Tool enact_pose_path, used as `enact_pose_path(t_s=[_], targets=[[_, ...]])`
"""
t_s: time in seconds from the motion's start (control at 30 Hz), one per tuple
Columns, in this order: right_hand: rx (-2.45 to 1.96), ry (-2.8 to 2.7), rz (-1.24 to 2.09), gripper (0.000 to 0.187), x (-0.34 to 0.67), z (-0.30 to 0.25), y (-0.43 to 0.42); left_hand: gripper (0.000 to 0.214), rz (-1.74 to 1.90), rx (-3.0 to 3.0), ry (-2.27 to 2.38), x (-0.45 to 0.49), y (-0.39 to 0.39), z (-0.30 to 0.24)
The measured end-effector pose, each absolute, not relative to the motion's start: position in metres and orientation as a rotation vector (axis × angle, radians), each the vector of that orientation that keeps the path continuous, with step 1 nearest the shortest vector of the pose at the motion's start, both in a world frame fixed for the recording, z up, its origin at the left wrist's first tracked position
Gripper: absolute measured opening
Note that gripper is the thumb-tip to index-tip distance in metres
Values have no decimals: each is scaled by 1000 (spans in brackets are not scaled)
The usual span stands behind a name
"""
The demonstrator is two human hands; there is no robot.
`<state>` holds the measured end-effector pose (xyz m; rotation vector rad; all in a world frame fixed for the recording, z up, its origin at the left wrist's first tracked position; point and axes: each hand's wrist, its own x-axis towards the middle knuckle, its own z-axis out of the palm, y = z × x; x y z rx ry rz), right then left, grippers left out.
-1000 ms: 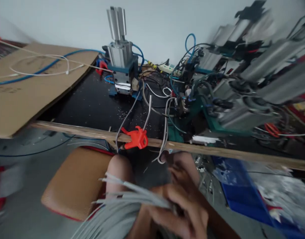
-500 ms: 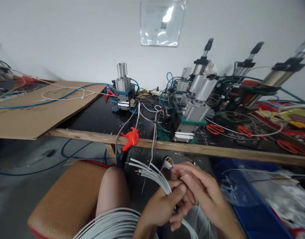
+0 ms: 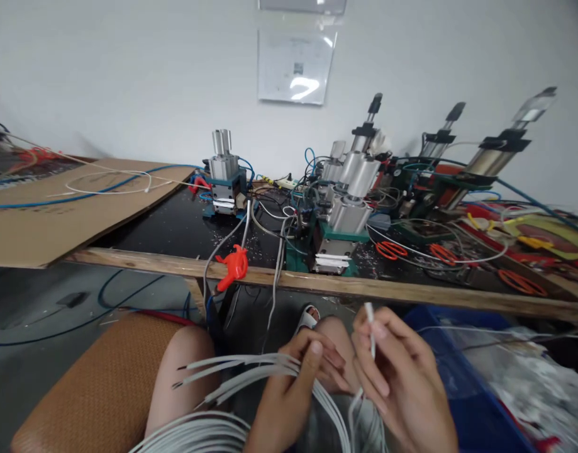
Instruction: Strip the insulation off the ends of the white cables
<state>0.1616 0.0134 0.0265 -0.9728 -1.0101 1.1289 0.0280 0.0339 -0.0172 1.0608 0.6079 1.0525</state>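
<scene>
A bundle of white cables [image 3: 241,365] rests in the crook of my left hand [image 3: 293,384], between thumb and fingers. Its cut ends point left over my knee, some with dark tips, and its other side bends down to my lap. The fingers of that hand are fairly straight and loose about the bundle. My right hand [image 3: 392,365] pinches one white cable end [image 3: 370,314] between thumb and fingers, pointing upward. A larger coil of white cable [image 3: 199,431] lies across my lap at the bottom.
A bench with a wooden front edge [image 3: 364,286] carries pneumatic presses [image 3: 343,236] and tangled hoses. A red air blow gun [image 3: 233,265] hangs at that edge. Cardboard [image 3: 81,220] lies on the left, a woven stool [image 3: 95,390] below it. A blue bin [image 3: 463,384] stands right.
My hands were together over the bundle and are now apart. The right one has moved right with a single cable end raised. The bundle's ends have swung lower left; the camera view has shifted.
</scene>
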Motion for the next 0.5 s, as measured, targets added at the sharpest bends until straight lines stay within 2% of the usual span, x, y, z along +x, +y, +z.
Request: enact_pose_path(t_s=[0.2, 0.33, 0.5], targets=[[-1332, -1201, 1107, 45, 152, 12, -12, 34, 1179, 753, 662, 29, 18, -13], [-1412, -1081, 1100, 50, 139, 9, -19, 26, 1236, 708, 568, 30, 17, -15], [-1440, -1097, 1037, 47, 141, 8, -17, 19, 1329, 703, 642, 31, 19, -21]])
